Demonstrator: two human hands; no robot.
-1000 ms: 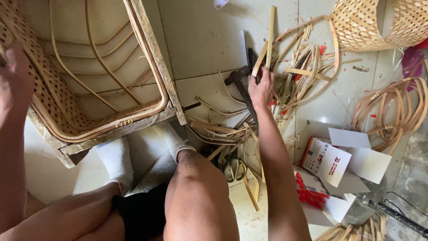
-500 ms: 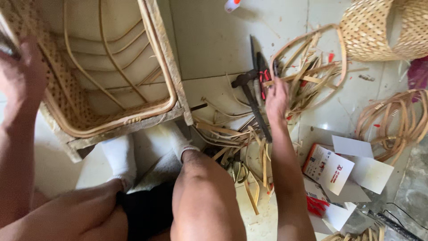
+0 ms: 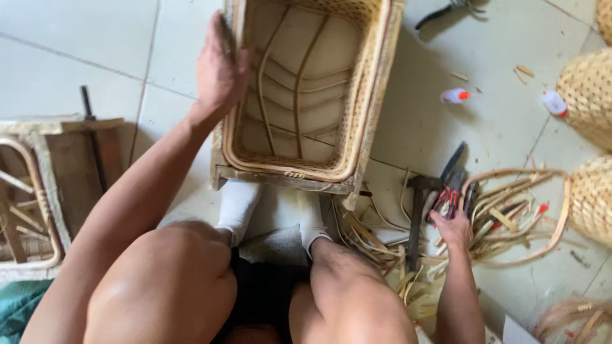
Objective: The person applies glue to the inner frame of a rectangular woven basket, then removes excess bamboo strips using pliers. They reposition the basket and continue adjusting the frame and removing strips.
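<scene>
Left hand [image 3: 220,67] grasps the woven basket's [image 3: 376,95] rim, arm outstretched; right hand [image 3: 454,228] closes on red-handled pliers [image 3: 449,197].

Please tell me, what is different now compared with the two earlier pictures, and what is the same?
The right hand let go of the strips and moved down to the red-handled tool in the pile of tools beside the hammer. The left hand slid along the rim of the woven basket, and the view swung left. The basket still rests against the white-socked feet.
</scene>
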